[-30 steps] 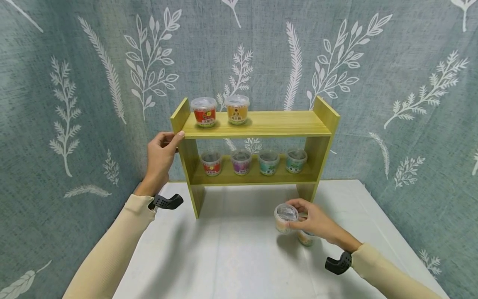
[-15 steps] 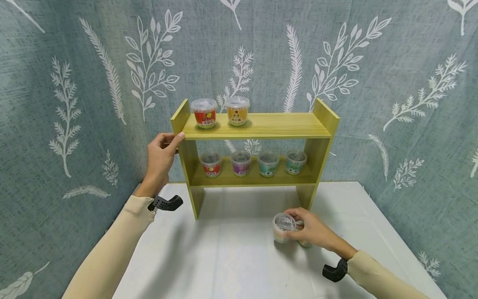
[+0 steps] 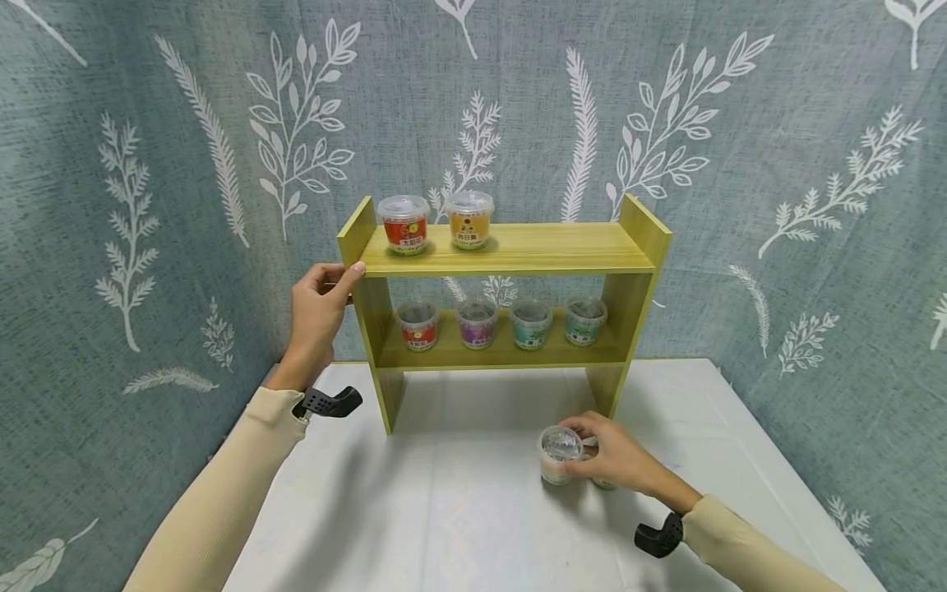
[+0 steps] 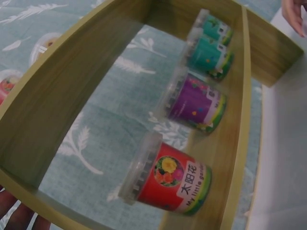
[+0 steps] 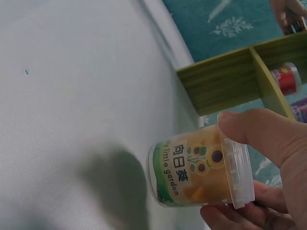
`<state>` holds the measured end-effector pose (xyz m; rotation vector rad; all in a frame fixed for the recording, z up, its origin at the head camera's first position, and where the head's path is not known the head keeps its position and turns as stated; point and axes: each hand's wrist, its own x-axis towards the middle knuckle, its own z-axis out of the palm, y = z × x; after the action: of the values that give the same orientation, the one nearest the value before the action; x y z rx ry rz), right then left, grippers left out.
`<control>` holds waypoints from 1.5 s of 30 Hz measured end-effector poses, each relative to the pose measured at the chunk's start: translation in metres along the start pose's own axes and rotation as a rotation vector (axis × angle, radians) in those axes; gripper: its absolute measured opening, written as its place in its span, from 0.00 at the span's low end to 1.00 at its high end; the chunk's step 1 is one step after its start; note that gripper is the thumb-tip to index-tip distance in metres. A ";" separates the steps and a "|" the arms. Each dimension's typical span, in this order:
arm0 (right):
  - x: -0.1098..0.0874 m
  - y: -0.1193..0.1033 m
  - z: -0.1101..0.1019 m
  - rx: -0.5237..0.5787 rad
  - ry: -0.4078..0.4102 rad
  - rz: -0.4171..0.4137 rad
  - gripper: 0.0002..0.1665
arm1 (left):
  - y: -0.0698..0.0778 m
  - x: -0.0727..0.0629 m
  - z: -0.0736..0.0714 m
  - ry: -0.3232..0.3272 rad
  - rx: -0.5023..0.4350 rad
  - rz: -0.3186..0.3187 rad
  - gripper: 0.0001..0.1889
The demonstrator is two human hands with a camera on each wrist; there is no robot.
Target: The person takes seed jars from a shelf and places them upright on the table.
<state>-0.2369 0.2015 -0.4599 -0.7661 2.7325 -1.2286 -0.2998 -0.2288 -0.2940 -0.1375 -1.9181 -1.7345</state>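
Note:
My left hand (image 3: 316, 308) grips the left side panel of a two-tier wooden shelf (image 3: 510, 261), its thumb at the upper board's front corner. In the left wrist view its fingers (image 4: 19, 218) show at the panel's outer side. My right hand (image 3: 617, 456) holds a clear plastic cup (image 5: 192, 167) with a lid and an orange sunflower label, thumb and fingers around the lid end. The cup is low over the white table, right of centre in front of the shelf. Another cup (image 3: 603, 484) stands behind that hand, mostly hidden by it.
On the upper board stand a red-labelled cup (image 3: 405, 225) and a yellow-labelled cup (image 3: 469, 220), both at the left. The lower board bears a red cup (image 3: 419, 326), a purple cup (image 3: 477, 324) and two green ones. Patterned cloth (image 3: 518, 107) encloses the white table (image 3: 473, 510).
My right hand has brought the sunflower cup down and slightly left, closer to the table. The left hand keeps its hold on the shelf.

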 end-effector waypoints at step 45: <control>0.003 -0.011 0.003 -0.342 -0.127 -0.116 0.41 | 0.001 0.001 -0.001 -0.001 -0.016 -0.008 0.16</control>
<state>-0.2342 0.1917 -0.4537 -1.0067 2.8598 -0.7024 -0.2995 -0.2294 -0.2923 -0.1367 -1.9086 -1.7556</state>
